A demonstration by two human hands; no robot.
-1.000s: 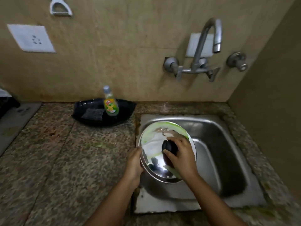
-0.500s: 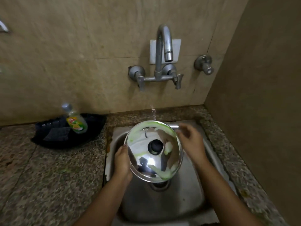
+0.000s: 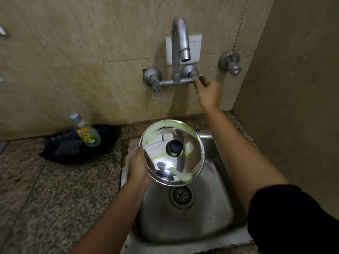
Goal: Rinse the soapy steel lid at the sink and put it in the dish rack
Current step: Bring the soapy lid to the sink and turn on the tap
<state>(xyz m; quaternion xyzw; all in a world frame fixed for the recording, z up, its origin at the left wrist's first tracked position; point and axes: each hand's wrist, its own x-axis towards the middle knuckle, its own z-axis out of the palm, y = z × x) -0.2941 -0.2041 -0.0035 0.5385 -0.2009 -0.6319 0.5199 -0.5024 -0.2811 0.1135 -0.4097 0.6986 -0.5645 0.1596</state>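
We hold the lid [image 3: 172,153] over the sink [image 3: 216,208] by its left rim alone, left hand [image 3: 138,165] closed on the edge with the thumb on top, knob [image 3: 174,146] facing up and green soap smeared across the steel. Our right hand [image 3: 208,90] is up at the tap [image 3: 180,52], fingers wrapped on the right-hand valve lever; no water shows at the spout. The main risk, as we judge it, is the grip: a soapy rim pinched at one side only, with the lid's weight hanging out beyond the fingers, could slide free and clatter into the basin once the stream hits it. If we open the valve too far, water striking the domed top would likely spray onto the counter [image 3: 55,198] and the wall. The lid also sits nearer to us than the spout, so the flow may miss it unless we shift it back. We see no dish rack in view; the black tray [image 3: 102,143] with the bottle [image 3: 88,133] is not one, so carrying the wet lid there one-handed is another slip point.
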